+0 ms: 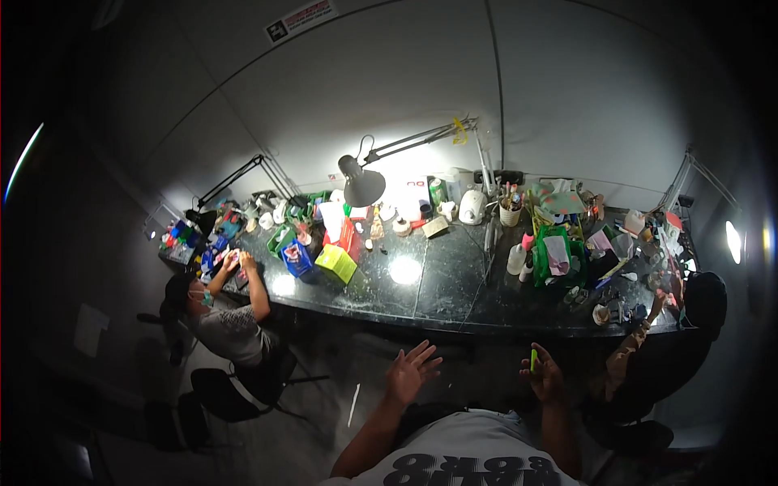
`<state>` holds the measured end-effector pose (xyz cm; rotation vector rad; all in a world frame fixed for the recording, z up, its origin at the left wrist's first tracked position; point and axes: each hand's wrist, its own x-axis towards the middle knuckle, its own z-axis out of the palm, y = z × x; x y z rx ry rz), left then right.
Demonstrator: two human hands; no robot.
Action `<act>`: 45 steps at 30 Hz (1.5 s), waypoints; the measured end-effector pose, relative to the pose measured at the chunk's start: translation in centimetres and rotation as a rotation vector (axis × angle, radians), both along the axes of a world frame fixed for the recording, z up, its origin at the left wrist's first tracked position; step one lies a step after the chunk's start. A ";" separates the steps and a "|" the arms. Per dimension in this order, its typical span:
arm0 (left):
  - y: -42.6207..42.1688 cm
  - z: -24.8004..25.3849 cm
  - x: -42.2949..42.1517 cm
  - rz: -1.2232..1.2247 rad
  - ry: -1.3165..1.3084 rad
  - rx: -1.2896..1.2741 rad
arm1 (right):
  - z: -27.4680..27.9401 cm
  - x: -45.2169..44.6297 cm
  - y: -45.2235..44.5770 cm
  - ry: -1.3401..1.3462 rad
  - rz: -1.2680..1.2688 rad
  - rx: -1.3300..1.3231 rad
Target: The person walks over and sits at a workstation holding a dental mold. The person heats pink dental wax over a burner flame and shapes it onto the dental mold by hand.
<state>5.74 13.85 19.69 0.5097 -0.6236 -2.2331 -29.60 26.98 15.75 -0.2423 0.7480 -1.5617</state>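
Observation:
Both of my hands are raised in front of my body, short of the dark bench's front edge. My left hand (412, 373) has its fingers spread, and nothing is in it. To its right, my right hand (544, 374) has its fingers curled around a small yellow-green object (533, 361), which stands upright near the thumb. What that object is cannot be made out. Neither hand touches the bench (373, 300).
A black desk lamp (363, 185) lights the bench. A blue box (297, 257), a yellow-green box (335, 263), a green basket (557, 257) and a white bottle (516, 259) stand there. One person (235, 328) sits at the left, another (668, 348) at the right.

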 end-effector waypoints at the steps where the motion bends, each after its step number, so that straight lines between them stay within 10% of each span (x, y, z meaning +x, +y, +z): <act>1: 0.3 0.8 -0.5 0.006 0.001 0.002 | 0.7 0.0 0.1 -0.028 -0.011 -0.049; 12: 3.0 8.5 -5.2 -0.200 0.076 -0.084 | 8.0 1.5 0.5 0.009 0.055 -0.167; 24: 6.7 6.2 -6.9 -0.417 -0.007 0.264 | 9.2 5.9 -1.6 0.094 0.310 -0.132; 45: 2.2 2.9 -5.3 -0.413 -0.130 0.308 | 0.1 -7.5 2.4 -0.123 -0.351 -0.055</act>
